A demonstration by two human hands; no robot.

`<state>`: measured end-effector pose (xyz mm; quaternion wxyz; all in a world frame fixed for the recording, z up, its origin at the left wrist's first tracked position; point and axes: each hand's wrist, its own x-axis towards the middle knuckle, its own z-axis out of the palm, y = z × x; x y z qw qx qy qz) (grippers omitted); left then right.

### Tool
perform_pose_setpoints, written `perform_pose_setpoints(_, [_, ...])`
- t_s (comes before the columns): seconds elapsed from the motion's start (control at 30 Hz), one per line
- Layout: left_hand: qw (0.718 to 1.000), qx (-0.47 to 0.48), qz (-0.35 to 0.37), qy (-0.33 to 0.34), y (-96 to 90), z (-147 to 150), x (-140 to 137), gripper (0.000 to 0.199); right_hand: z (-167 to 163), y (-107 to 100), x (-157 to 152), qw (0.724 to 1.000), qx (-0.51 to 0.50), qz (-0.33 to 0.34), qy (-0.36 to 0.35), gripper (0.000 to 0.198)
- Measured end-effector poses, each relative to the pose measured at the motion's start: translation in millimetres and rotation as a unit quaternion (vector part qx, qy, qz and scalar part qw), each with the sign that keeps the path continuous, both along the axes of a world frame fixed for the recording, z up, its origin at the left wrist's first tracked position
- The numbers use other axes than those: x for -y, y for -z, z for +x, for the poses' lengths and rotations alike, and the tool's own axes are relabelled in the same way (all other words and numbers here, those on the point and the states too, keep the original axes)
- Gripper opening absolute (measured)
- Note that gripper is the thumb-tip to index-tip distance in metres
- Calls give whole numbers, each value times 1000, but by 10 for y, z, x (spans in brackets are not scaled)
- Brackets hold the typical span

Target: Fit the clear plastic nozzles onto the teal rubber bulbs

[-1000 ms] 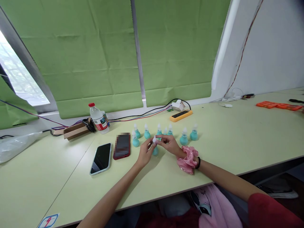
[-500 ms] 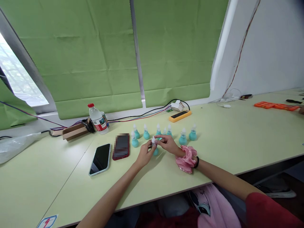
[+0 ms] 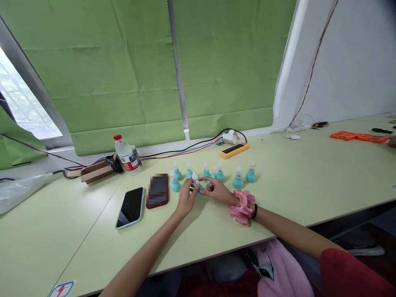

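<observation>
A small teal squeeze bulb (image 3: 194,176) with a clear neck and a white tip stands tilted slightly left between my hands. My left hand (image 3: 186,197) is closed on its neck, thumb and fingers pinching from the left. On the other side, my right hand (image 3: 219,190) has its index finger and thumb apart, close around the bulb; whether they touch it is unclear. Several similar bulbs stand upright just behind, among them one at the left (image 3: 175,185), one at the right (image 3: 238,180) and another at the far right (image 3: 251,175). My fingers partly hide the held one.
Left of my hands lie a dark-red-cased phone (image 3: 157,190) and a light-cased phone (image 3: 130,208). Behind them are a red-capped bottle (image 3: 127,159) and a cardboard tray (image 3: 97,172). A yellow device (image 3: 234,151) and cables lie at the back, orange plastic parts (image 3: 355,137) far right.
The held bulb and my left hand have shifted slightly left. My right fingers, pinched at the white tip before, have spread apart and sit lower beside the bulb.
</observation>
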<state>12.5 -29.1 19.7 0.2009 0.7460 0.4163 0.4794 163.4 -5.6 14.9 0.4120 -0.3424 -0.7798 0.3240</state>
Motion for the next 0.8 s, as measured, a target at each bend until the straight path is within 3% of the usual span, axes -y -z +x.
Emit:
perform_pose_setpoints(0.13, [1000, -11, 15, 6, 23, 5, -3, 34, -3, 45, -60, 998, 45, 32, 43, 29])
perform_pose_setpoints(0.23, [992, -73, 98, -39, -18, -41, -6, 38, 7, 68, -117, 992, 53, 52, 98, 33])
perform_pose_setpoints(0.37, [949, -162, 251, -104, -148, -156, -17, 27, 23, 90, -177, 988, 53, 45, 141, 39])
perform_pose_setpoints(0.47, [912, -196, 309, -184, -263, -244, -25, 21, 15, 107, -188, 987, 49, 42, 144, 41])
perform_pose_setpoints(0.53, [892, -224, 310, -241, -336, -292, -29, 21, 4, 122, -185, 989, 45, 43, 133, 41])
perform_pose_setpoints(0.63, [868, -305, 251, -299, -415, -348, -39, 22, -7, 142, -180, 990, 53, 44, 120, 42])
perform_pose_setpoints(0.8, [845, -413, 120, -318, -405, -381, -69, 27, 5, 133, -179, 987, 112, 44, 108, 37])
